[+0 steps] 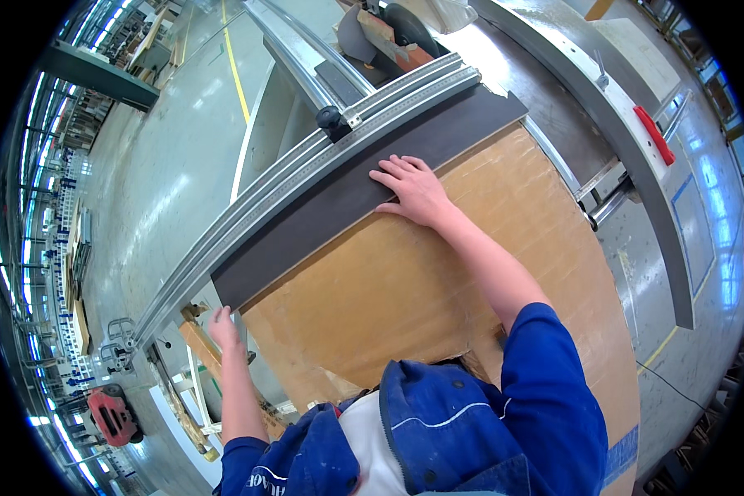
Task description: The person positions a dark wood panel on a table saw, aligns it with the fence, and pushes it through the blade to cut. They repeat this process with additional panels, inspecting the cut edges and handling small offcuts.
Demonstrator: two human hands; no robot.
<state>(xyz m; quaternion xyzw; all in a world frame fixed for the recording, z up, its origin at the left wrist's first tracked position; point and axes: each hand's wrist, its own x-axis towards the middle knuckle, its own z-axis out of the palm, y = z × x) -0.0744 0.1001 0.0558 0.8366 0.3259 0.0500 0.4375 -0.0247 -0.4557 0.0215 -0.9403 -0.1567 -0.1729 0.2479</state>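
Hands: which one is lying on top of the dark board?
The right hand, across the dark board; the left hand is by its lower-left corner.

The person wore a blue work jacket (488, 426) over a white shirt (367, 438). The right sleeve (550, 372) and left sleeve (241, 460) both ended near the elbow. Thin white piping (446, 413) curved across the chest, with dark round snaps (459, 384) on the cloth. White lettering (269, 481) marked the left side. The left hand (223, 328) and right hand (413, 190) were bare, as were both forearms (492, 256).
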